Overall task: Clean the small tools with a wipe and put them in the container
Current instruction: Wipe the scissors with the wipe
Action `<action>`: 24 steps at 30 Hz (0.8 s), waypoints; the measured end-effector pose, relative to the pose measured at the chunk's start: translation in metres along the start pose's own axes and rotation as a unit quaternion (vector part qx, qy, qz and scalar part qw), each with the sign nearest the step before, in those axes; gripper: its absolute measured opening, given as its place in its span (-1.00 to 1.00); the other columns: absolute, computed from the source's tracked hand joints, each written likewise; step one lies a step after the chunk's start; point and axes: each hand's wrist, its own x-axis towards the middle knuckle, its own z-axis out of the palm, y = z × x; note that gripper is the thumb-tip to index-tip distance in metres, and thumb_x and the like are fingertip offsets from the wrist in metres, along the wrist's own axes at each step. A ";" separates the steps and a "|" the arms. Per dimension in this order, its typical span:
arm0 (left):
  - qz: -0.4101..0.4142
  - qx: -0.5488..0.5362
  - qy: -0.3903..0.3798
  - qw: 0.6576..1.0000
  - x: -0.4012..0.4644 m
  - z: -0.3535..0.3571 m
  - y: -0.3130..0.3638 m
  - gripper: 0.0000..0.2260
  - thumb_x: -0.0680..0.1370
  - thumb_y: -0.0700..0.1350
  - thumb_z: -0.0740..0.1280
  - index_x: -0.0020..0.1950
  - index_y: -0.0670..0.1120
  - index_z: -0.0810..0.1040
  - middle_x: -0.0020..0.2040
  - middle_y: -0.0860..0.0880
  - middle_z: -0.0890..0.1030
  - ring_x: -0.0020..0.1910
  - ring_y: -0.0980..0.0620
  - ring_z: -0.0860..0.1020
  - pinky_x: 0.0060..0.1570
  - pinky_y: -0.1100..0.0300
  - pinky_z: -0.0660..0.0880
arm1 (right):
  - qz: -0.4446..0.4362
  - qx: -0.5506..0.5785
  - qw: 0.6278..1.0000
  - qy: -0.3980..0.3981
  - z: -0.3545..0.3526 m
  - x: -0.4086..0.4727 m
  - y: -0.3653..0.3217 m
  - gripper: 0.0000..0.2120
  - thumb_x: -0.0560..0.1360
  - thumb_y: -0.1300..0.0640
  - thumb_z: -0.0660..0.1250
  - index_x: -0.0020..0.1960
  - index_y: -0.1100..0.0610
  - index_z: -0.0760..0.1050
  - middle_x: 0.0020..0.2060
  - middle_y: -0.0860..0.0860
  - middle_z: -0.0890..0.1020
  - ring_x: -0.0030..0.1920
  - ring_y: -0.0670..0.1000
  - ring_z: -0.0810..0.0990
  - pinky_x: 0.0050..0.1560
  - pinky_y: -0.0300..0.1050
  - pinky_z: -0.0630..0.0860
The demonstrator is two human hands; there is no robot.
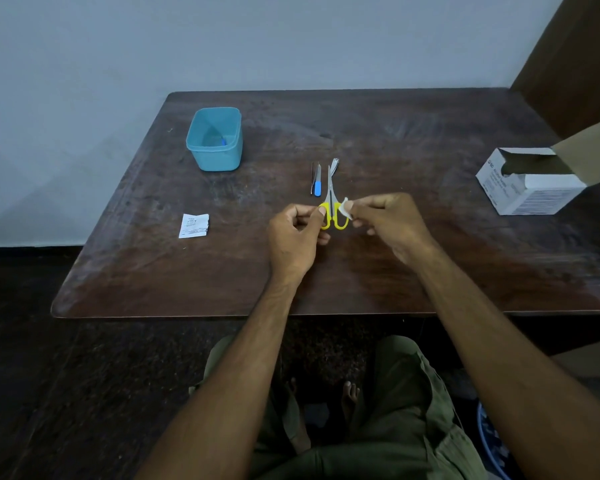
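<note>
Farthest left on the dark wooden desk (430, 133) stands the blue plastic container (214, 139), open-topped, with a small blue item lying in its bottom. Nearer the front edge and a little to its right lies a torn white wipe sachet (194, 225), flat and apart from everything else.

At the middle, the left hand (297, 233) pinches the left yellow loop of the scissors (332, 206) between thumb and fingers, blades closed and pointing away from the person. Just beyond the blade tips lie the waiting tools: dark tweezers (314, 174), a blue-handled nail file (317, 184) beside them, and a metal nail clipper (334, 167) just right of the blades.

The right hand (383, 216) is closed on a small folded white wipe (345, 208), pressing it against the right handle loop.

The scissors are light and stiff; the plastic loops give the surest hold, while the steel blades may be slick once damp and are better wiped from the spine toward the tip than gripped by the edge. The wipe is soft and limp, so it probably needs firm fingertip pressure to stay folded around the metal.

Far right sits an open white cardboard box (530, 183), well apart from the tools.
</note>
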 end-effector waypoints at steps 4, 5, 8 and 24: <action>-0.013 -0.011 0.001 1.000 0.000 0.000 0.001 -0.91 0.55 -0.21 0.38 -0.07 -0.24 0.59 -0.32 -0.05 0.61 -0.49 0.09 0.58 -0.45 0.24 0.55 | 0.006 0.012 1.000 0.003 0.004 0.001 0.002 -0.90 0.46 0.12 0.46 -0.24 0.06 0.65 -0.35 0.02 0.64 -0.37 -0.15 0.54 -0.41 -0.34 0.36; -0.021 -0.020 0.000 1.000 0.000 0.000 0.002 -0.91 0.55 -0.21 0.38 -0.06 -0.24 0.60 -0.31 -0.06 0.62 -0.48 0.08 0.59 -0.44 0.25 0.55 | 0.010 0.018 1.000 0.004 0.005 0.001 0.003 -0.91 0.46 0.12 0.46 -0.22 0.07 0.65 -0.34 0.01 0.65 -0.38 -0.16 0.54 -0.41 -0.34 0.36; -0.053 -0.054 -0.011 0.997 0.000 -0.003 0.005 -0.90 0.57 -0.20 0.37 -0.01 -0.23 0.61 -0.26 -0.11 0.63 -0.42 0.08 0.62 -0.36 0.28 0.58 | 0.030 0.047 0.998 0.004 0.007 0.001 0.004 -0.92 0.45 0.12 0.47 -0.16 0.13 0.66 -0.32 0.01 0.66 -0.37 -0.16 0.55 -0.38 -0.31 0.38; -0.149 -0.142 -0.040 0.978 0.015 -0.032 0.025 -0.80 0.53 -0.33 0.36 0.15 -0.34 0.58 -0.11 -0.12 0.65 -0.12 0.02 0.62 -0.12 0.29 0.62 | 0.015 0.145 0.989 0.027 0.031 0.009 -0.001 -0.87 0.46 0.17 0.47 -0.26 0.09 0.62 -0.37 0.01 0.63 -0.37 -0.13 0.54 -0.40 -0.30 0.40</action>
